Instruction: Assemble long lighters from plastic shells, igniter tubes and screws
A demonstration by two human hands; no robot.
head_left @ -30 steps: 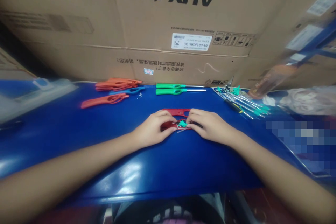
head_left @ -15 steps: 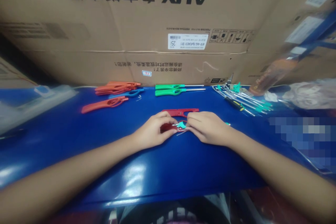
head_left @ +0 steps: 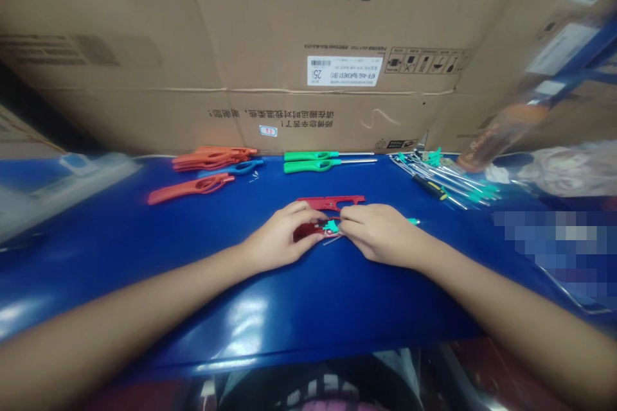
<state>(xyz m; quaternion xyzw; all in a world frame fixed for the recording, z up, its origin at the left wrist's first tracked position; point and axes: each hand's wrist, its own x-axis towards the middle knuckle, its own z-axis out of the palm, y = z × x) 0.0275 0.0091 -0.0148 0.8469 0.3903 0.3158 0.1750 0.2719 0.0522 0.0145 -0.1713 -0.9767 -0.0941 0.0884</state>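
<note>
My left hand (head_left: 282, 237) is closed round a red lighter casing half (head_left: 304, 232) with its thumb and fingers. At the casing's right end sits a small teal plastic piece (head_left: 330, 226), beside my left fingertips. My right hand (head_left: 380, 234) is pinched at that end of the casing; what lies between its fingertips is hidden. A teal tip (head_left: 413, 222) pokes out behind the right hand. Just beyond both hands lies another red lighter casing half (head_left: 328, 203), flat on the blue table. A thin grey rod (head_left: 332, 241) shows below the teal piece.
Orange lighters (head_left: 207, 159) and a blue one lie at the back left, green lighters (head_left: 308, 166) at the back middle. Metal rods with teal parts (head_left: 453, 181), a screwdriver (head_left: 429, 187) and a bottle (head_left: 501, 135) are at right. A cardboard box (head_left: 270, 32) stands behind.
The view has shifted slightly. My right hand stays at the casing's end, with more of the teal tip showing behind it. My left hand keeps its hold.
</note>
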